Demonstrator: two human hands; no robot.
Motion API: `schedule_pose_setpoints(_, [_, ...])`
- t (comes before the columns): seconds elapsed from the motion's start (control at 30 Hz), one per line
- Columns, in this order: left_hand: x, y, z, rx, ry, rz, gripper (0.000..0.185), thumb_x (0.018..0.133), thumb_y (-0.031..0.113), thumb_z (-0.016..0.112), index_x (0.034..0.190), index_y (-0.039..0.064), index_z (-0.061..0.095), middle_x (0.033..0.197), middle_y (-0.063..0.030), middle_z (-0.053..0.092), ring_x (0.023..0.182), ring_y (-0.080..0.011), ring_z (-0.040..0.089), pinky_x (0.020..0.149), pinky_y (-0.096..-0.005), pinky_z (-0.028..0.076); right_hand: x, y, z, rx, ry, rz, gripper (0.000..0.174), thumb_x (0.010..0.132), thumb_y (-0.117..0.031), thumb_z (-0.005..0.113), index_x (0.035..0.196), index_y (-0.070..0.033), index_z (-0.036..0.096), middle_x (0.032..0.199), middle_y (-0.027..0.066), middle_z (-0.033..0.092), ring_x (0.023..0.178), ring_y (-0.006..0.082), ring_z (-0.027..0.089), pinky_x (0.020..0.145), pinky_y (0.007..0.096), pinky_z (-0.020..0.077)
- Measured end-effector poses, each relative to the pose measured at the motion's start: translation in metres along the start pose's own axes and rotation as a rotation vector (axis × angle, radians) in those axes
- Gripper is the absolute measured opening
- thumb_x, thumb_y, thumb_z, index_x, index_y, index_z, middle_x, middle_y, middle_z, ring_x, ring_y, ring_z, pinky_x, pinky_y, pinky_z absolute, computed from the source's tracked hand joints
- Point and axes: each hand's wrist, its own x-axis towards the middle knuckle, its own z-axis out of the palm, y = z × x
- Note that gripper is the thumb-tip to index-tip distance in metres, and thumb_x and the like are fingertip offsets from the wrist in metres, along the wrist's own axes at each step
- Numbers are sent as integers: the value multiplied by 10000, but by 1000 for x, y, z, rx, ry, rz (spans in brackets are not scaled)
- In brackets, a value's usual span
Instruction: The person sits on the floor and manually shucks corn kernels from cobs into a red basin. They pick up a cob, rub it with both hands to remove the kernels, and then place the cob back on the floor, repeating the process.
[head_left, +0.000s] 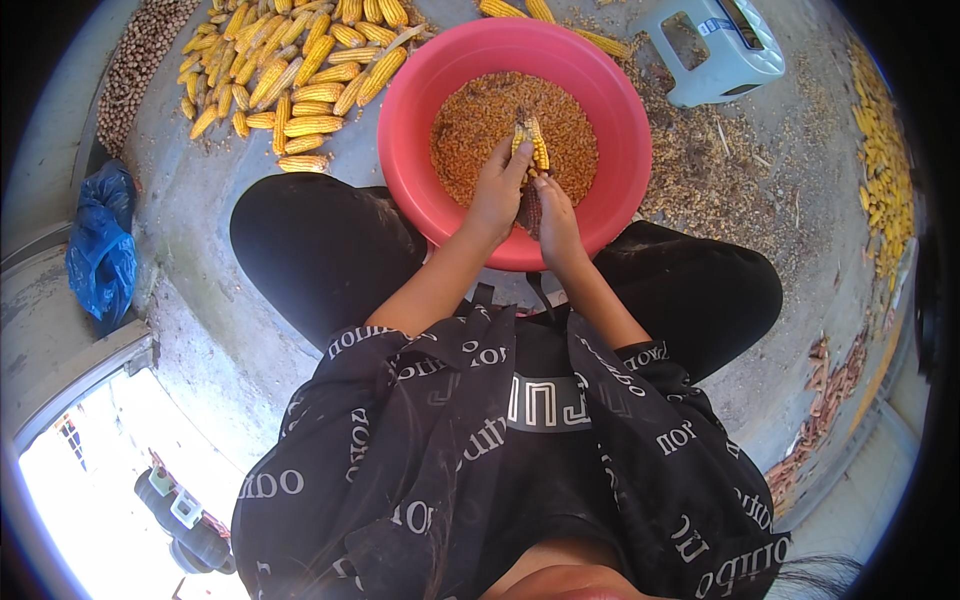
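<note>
My left hand (495, 191) grips a partly shelled ear of corn (541, 154), its thumb lying along the yellow kernels. Close against it, my right hand (556, 214) closes around a dark red bare cob (530, 208). Whether this cob is separate or the stripped end of the same ear, I cannot tell. Both hands are over a pink plastic basin (397, 150), which stands between my bent knees. Loose orange corn kernels (480, 105) cover its bottom. The fingers hide part of the ear and the cob.
Unshelled corn ears (300, 82) are heaped left of the basin. A pale blue plastic stool (675, 52) stands back right, near scattered kernels and chaff (697, 165). Shelled cobs (817, 412) and more corn (885, 165) line the right side. A blue plastic bag (103, 247) lies left.
</note>
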Motion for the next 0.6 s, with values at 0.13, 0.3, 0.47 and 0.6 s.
schedule_pose_setpoints(0.13, [-1,1,0,-99,-51,-11,251,1010,242,416,1101,38,530,963,-99,631,855,-198,634,786,-330,521,0,-1,4,-5,46,12,218,977,-238,404,945,-68,538,636,-7,494,460,76,433,410,229,353])
schedule_pose_setpoints(0.3, [3,5,-3,-221,-39,-125,273,1010,236,396,1162,34,497,978,-106,625,871,-210,633,803,-348,520,1,-2,7,14,19,-15,228,977,-239,397,948,-58,533,637,-8,493,457,75,423,405,230,344])
schedule_pose_setpoints(0.47, [-1,4,2,-9,-58,5,277,1007,260,391,1147,46,496,991,-108,619,868,-215,632,804,-361,518,0,-1,3,6,11,-3,227,985,-249,401,999,-68,537,668,-17,513,486,68,460,417,226,354])
schedule_pose_setpoints(0.6, [-3,9,6,-163,-37,-23,269,998,277,457,1110,37,503,939,-74,606,831,-177,626,757,-325,517,0,1,2,-15,-19,-20,219,991,-254,403,992,-80,535,657,-26,502,481,60,451,417,221,347])
